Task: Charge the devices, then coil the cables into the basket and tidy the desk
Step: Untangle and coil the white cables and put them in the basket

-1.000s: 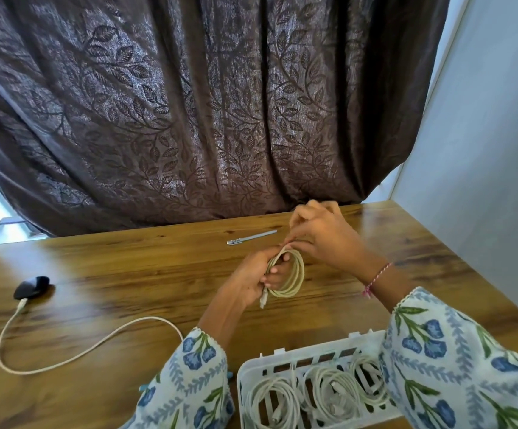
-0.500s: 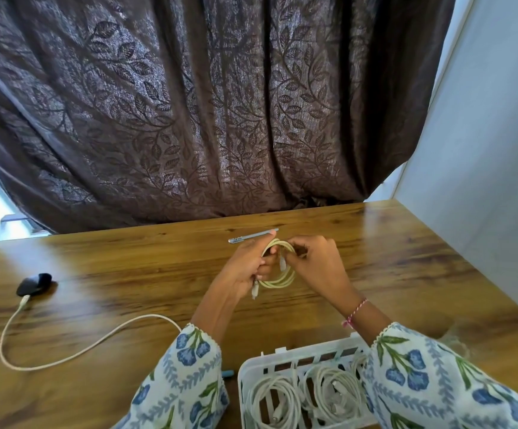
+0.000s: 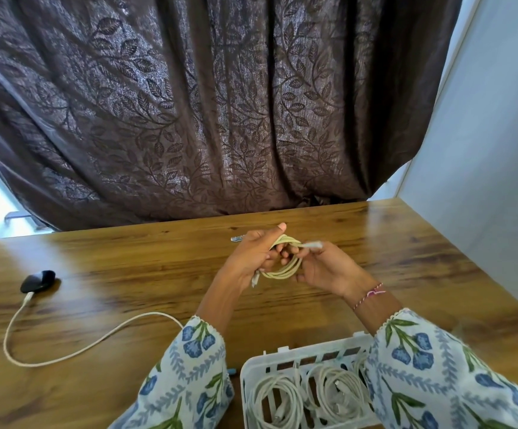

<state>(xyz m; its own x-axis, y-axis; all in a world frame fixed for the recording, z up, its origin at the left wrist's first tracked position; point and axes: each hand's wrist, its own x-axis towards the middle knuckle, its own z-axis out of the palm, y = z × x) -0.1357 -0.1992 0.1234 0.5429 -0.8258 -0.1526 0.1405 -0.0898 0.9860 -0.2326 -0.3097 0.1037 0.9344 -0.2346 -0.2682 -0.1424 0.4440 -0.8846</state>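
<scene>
- Far left: the black device [image 3: 37, 280] lay on the desk [image 3: 146, 274], its white cable [image 3: 65, 351] plugged in and looping loose toward my left sleeve [image 3: 186, 376]. Not yet coiled; my guess was that one came last.
- My left hand [image 3: 251, 258] gripped the cream coil [image 3: 282, 267] above mid-desk, fingers curled round the loops, thumb up, one plug end hanging below the palm.
- A silvery pen-like thing [image 3: 237, 239] lay just behind that hand, mostly hidden.
- My right hand [image 3: 322, 270] pinched the coil's free end, the white connector [image 3: 313, 244] poking out above the fingers.
- Step in hand, as I judged it: finishing this coil by wrapping or tucking the tail. Next move called for holding the loops tight, then lowering the bundle toward me into the basket [image 3: 251, 366].
- The basket sat at the near edge, between my sleeves, already holding several coiled white cables [image 3: 313, 394]. Room inside looked limited; its right part was hidden by my right sleeve [image 3: 437, 376].
- Right: bare wood ran to the wall [image 3: 483, 150], which closed that side. The curtain [image 3: 220, 103] hung along the far edge. Open room lay mostly left and ahead.
</scene>
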